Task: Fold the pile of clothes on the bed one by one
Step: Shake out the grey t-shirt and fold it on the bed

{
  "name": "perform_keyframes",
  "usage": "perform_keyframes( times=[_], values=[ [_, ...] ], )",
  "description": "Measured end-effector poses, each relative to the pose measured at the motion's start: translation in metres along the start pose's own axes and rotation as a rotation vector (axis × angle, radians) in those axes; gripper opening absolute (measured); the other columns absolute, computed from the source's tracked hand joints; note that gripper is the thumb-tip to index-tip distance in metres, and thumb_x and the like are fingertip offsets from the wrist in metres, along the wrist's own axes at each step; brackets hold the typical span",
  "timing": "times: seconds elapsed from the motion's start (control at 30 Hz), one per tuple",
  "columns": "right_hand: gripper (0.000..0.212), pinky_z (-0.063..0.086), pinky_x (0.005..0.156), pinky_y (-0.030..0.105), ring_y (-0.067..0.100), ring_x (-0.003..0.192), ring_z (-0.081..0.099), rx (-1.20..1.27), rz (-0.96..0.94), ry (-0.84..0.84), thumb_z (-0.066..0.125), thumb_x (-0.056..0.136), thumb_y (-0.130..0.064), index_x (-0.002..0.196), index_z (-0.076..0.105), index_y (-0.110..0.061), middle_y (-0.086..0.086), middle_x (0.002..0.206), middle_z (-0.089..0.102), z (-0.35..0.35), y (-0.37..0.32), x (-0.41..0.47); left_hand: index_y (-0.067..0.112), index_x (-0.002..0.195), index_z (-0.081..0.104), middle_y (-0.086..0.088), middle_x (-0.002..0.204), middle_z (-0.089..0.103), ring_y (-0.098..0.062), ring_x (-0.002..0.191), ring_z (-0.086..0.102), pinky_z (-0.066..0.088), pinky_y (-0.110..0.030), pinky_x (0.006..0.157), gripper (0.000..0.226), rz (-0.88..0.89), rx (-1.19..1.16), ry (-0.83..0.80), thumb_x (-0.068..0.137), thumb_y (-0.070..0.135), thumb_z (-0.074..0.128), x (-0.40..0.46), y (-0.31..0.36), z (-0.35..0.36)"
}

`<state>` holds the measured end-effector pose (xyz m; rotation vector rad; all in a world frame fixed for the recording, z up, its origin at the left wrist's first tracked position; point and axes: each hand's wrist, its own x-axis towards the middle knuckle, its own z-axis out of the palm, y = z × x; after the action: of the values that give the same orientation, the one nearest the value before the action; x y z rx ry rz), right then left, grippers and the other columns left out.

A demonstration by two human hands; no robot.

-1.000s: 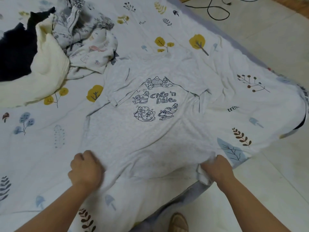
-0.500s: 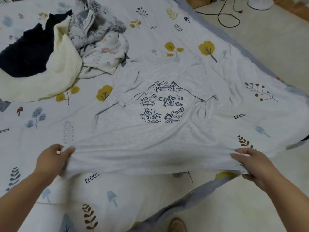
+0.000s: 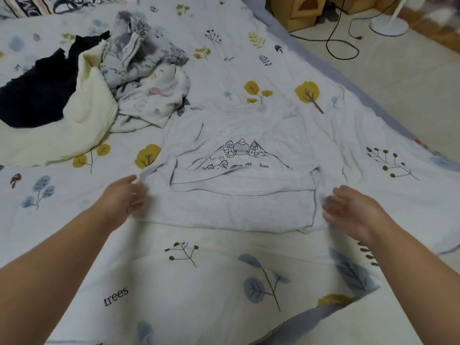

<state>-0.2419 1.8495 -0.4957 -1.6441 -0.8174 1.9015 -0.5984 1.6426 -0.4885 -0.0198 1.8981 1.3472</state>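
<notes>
The grey shirt (image 3: 239, 210) lies on the bed (image 3: 199, 282), its near hem folded up over the print. Both hands – left (image 3: 127, 195), right (image 3: 348, 210) – rest at its sides, fingers loose, gripping nothing.

- The light grey cotton T-shirt with the dark cartoon print (image 3: 239, 207) now lies folded: its lower part, stretched flat toward the person half a second ago, is turned up over the body and covers the lower half of the print
- The left hand (image 3: 125, 196) and right hand (image 3: 348, 210), which pinched the hem corners, now hover with loose fingers at the fold's ends
</notes>
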Motion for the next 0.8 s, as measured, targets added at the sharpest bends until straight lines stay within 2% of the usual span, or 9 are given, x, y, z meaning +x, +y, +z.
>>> perform_keyframes(
  times=[0.03, 0.13, 0.2, 0.33, 0.43, 0.53, 0.63, 0.7, 0.8],
  values=[
    [0.003, 0.036, 0.055, 0.031, 0.022, 0.062, 0.044, -0.133, -0.029, 0.021, 0.05, 0.092, -0.006, 0.091, 0.053, -0.006, 0.012, 0.078, 0.046, 0.003, 0.003, 0.003, 0.007, 0.136, 0.04, -0.008, 0.097, 0.056, -0.019, 0.074, 0.052, 0.045, -0.03, 0.066, 0.045, 0.038, 0.162, 0.028, 0.092, -0.002, 0.046, 0.004, -0.007, 0.008],
    [0.045, 0.047, 0.085, 0.042, 0.032, 0.1, 0.056, -0.613, -0.147, 0.153, 0.054, 0.089, -0.009, 0.133, 0.044, -0.005, 0.015, 0.123, 0.053, 0.001, 0.014, 0.017, 0.003, 0.138, 0.04, -0.02, 0.133, 0.047, -0.033, 0.111, 0.051, 0.04, -0.038, 0.092, 0.046, 0.162, 0.538, 0.123, 0.093, 0.002, 0.047, 0.013, -0.018, 0.025],
    [0.055, 0.04, 0.101, 0.046, 0.035, 0.12, 0.047, -0.794, -0.196, 0.21, 0.055, 0.089, -0.015, 0.14, 0.036, -0.008, 0.016, 0.136, 0.046, 0.0, 0.014, 0.021, 0.003, 0.137, 0.04, -0.02, 0.14, 0.041, -0.036, 0.126, 0.042, 0.032, -0.039, 0.103, 0.044, 0.234, 0.803, 0.169, 0.093, 0.006, 0.046, 0.019, -0.021, 0.031],
    [0.066, 0.035, 0.102, 0.044, 0.036, 0.125, 0.042, -0.946, -0.289, 0.22, 0.058, 0.089, -0.028, 0.143, 0.027, -0.008, 0.018, 0.138, 0.043, 0.005, 0.009, 0.036, 0.011, 0.139, 0.039, -0.018, 0.142, 0.04, -0.037, 0.129, 0.037, 0.031, -0.046, 0.107, 0.048, 0.405, 1.157, 0.172, 0.091, 0.013, 0.045, 0.043, -0.024, 0.033],
    [0.078, 0.033, 0.103, 0.043, 0.035, 0.129, 0.04, -0.954, -0.302, 0.21, 0.065, 0.085, -0.033, 0.145, 0.023, -0.006, 0.018, 0.142, 0.04, 0.017, 0.0, 0.046, 0.019, 0.142, 0.029, -0.013, 0.153, 0.019, -0.04, 0.132, 0.029, 0.032, -0.049, 0.103, 0.061, 0.443, 1.29, 0.119, 0.086, 0.009, 0.049, 0.053, -0.02, 0.038],
    [0.061, 0.04, 0.091, 0.038, 0.035, 0.113, 0.052, -1.028, -0.235, 0.242, 0.066, 0.084, -0.028, 0.133, 0.041, -0.001, 0.019, 0.126, 0.054, 0.026, -0.009, 0.058, 0.024, 0.149, 0.011, -0.009, 0.156, 0.008, -0.035, 0.138, 0.02, 0.029, -0.047, 0.105, 0.082, 0.449, 1.497, 0.094, 0.081, 0.005, 0.052, 0.062, -0.014, 0.044],
    [0.016, 0.042, 0.072, 0.032, 0.029, 0.084, 0.054, -1.142, -0.253, 0.283, 0.058, 0.085, -0.018, 0.092, 0.062, -0.004, 0.016, 0.097, 0.065, 0.024, -0.017, 0.072, 0.017, 0.145, 0.028, -0.012, 0.14, 0.041, -0.034, 0.126, 0.036, 0.032, -0.042, 0.096, 0.07, 0.485, 1.574, 0.167, 0.08, 0.008, 0.053, 0.078, -0.004, 0.047],
    [0.012, 0.038, 0.072, 0.032, 0.029, 0.085, 0.052, -1.066, -0.288, 0.335, 0.05, 0.09, -0.014, 0.093, 0.058, -0.006, 0.014, 0.094, 0.061, 0.02, -0.023, 0.077, 0.007, 0.118, 0.055, -0.017, 0.11, 0.06, -0.037, 0.105, 0.052, 0.036, -0.038, 0.082, 0.046, 0.463, 1.446, 0.192, 0.075, 0.024, 0.053, 0.089, 0.01, 0.046],
    [0.013, 0.037, 0.07, 0.035, 0.029, 0.082, 0.05, -0.87, -0.334, 0.437, 0.039, 0.094, -0.011, 0.1, 0.05, -0.006, 0.016, 0.089, 0.054, 0.012, -0.033, 0.076, 0.004, 0.078, 0.06, -0.008, 0.071, 0.056, -0.026, 0.071, 0.053, 0.037, -0.028, 0.063, 0.036, 0.4, 0.927, 0.037, 0.061, 0.035, 0.057, 0.089, 0.039, 0.042]
  ],
)
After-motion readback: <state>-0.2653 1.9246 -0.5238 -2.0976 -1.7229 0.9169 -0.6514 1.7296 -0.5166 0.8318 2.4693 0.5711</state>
